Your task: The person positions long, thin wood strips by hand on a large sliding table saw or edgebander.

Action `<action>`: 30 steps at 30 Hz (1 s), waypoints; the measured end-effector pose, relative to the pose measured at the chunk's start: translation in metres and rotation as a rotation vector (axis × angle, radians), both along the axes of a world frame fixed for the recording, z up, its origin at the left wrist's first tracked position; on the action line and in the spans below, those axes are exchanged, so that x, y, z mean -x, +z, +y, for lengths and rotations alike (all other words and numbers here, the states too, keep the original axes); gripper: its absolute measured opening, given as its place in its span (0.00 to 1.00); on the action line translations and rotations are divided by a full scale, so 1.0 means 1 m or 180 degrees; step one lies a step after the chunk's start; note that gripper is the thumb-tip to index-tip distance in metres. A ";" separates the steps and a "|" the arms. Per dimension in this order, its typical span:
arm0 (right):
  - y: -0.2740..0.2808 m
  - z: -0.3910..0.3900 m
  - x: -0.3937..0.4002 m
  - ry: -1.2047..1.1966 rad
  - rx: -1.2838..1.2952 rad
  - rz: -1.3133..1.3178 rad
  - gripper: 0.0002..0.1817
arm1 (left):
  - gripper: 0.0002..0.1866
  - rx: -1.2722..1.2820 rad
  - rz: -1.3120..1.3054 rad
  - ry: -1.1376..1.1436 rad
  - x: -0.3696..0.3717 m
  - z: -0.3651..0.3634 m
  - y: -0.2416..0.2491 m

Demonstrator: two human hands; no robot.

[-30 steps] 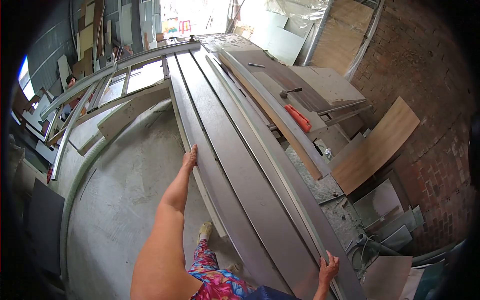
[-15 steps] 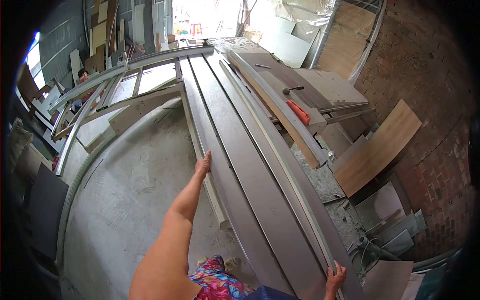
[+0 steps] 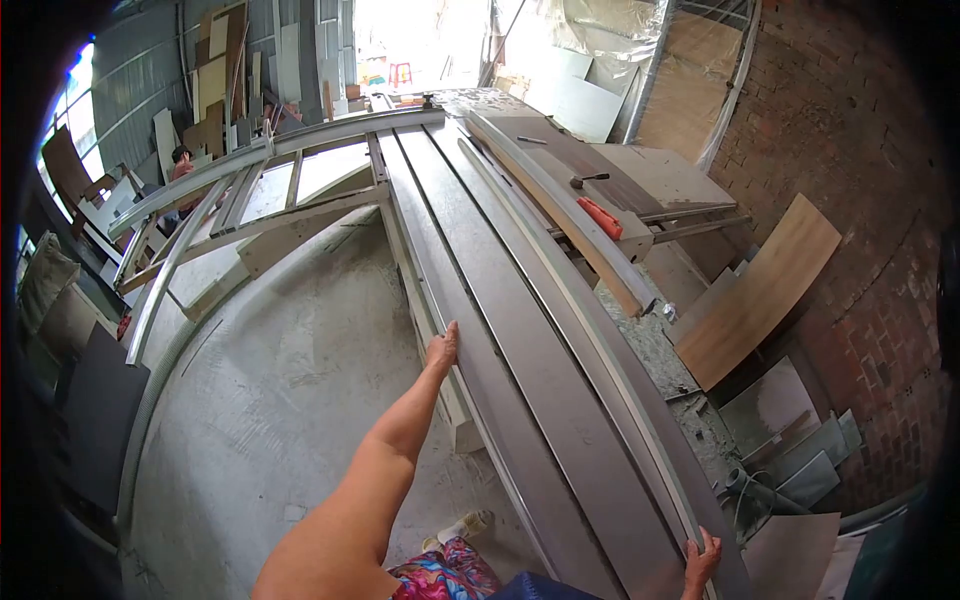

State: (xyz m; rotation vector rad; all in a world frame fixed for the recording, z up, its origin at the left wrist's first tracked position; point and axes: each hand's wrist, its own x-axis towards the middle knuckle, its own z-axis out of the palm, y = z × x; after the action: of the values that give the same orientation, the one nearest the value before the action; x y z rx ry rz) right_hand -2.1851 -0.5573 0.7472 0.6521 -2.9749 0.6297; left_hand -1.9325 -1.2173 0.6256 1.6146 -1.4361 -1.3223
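Observation:
Long grey-brown panels (image 3: 520, 350) with dark gaps between them run away from me along a low support. My left hand (image 3: 441, 345) is closed around their left edge, thumb on top and fingers partly hidden beneath. Near the close end, my right hand (image 3: 703, 562) grips a pale narrow strip (image 3: 625, 410) that runs lengthwise along the right side of the panels. The fingers of that hand bend over the strip, and its underside is hidden. Below the left edge, a pale support beam (image 3: 463, 432) ends close to my left forearm.
On the right-hand bench (image 3: 660, 170) lie a hammer (image 3: 589, 180) and a red tool (image 3: 600, 218). A metal-edged beam (image 3: 560, 215) juts toward me there. To the left stands a metal frame (image 3: 290, 185), with a person (image 3: 183, 160) behind it. A wooden sheet (image 3: 765, 290) leans by the brick wall.
The view has shifted, and the panels appear farther right. My left hand sits slightly nearer the support beam's close end. My right hand still grips the strip. My feet have moved.

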 end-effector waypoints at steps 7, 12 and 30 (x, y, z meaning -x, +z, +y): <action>0.000 0.043 0.006 -0.0076 -0.0189 0.0026 0.23 | 0.45 -0.0085 -0.0053 -0.0170 0.002 0.043 -0.001; 0.000 0.070 0.006 -0.0034 -0.0055 0.0129 0.23 | 0.46 -0.0068 -0.0135 -0.0113 0.004 0.075 -0.002; -0.003 0.172 0.007 0.0046 -0.0158 0.0230 0.23 | 0.47 -0.0035 -0.0373 -0.0024 0.002 0.180 0.020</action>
State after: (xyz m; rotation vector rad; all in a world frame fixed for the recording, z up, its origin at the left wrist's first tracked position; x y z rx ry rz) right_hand -2.1919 -0.3850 0.7445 0.6852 -2.9301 0.5231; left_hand -1.9344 -1.0377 0.6454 1.7204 -1.5072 -1.2601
